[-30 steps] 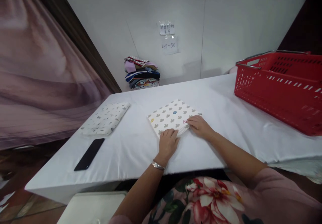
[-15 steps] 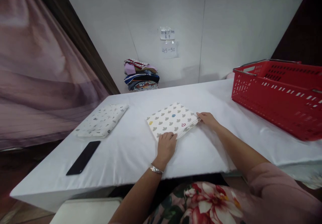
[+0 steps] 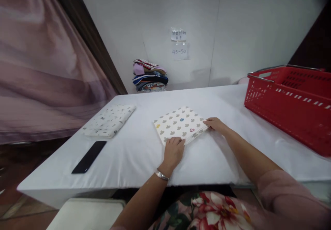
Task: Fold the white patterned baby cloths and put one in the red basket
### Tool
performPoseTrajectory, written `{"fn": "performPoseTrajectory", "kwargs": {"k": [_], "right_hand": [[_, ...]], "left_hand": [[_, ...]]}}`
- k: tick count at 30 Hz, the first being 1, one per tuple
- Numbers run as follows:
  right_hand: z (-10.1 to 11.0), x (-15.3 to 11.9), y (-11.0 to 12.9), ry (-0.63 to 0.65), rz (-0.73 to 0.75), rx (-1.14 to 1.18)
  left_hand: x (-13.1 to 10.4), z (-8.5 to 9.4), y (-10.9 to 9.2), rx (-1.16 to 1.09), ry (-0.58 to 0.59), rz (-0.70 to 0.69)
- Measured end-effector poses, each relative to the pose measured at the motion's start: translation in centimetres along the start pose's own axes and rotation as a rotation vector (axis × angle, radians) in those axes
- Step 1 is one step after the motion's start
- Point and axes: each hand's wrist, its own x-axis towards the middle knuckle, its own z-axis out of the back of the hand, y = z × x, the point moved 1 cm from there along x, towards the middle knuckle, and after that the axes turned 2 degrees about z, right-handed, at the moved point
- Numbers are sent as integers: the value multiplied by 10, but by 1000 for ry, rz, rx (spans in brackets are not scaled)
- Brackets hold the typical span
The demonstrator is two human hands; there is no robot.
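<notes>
The bare left hand point(image 3: 175, 151) curls over the near corner of the folded white printed fabric point(image 3: 176, 122), whether pressing or pinching I cannot tell; it would do well to steady the layers while the bare right hand point(image 3: 217, 124), pinching the right corner, evens them without creasing. On the white-draped table point(image 3: 134, 157), the fabric's grey mouse-head-like print is broken, left to right, by 1 yellow, 1 blue and 1 red motif, with stacked edges along the near right side.
</notes>
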Motion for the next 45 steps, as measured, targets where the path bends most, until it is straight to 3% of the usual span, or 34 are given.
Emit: {"fn": "performPoseTrajectory", "kwargs": {"k": [3,6,11,13,15,20,25,28,34,38,41,45], "right_hand": [[2,4,8,38,7,-70],[4,14,18,87,26,-176],[-1,40,35,140,30,-294],[-8,53,40,162,1,-298],[-16,66,45,174,-10,-294],[-33,99,59,189,-5,-273],[-44,130,69,196,-12,-217],[-48,142,73,208,-7,-181],[-52,150,78,201,5,-220],[-60,151,79,104,55,-130],[-66,152,78,32,68,-120],[-70,154,76,31,85,-154]], "left_hand": [[-2,4,-1,-146,-19,51],[-1,9,10,-355,-101,192],[8,13,73,-561,-268,715],[12,11,102,-607,-241,933],[17,6,123,-702,-183,1060],[34,-6,140,-906,-137,1142],[44,-8,141,-937,-156,1239],[46,-10,145,-908,-171,1224],[48,-23,152,-777,-149,1150],[53,-25,156,-689,-215,1112],[56,-26,157,-639,-193,1096],[54,-26,155,-631,-183,1083]]}}
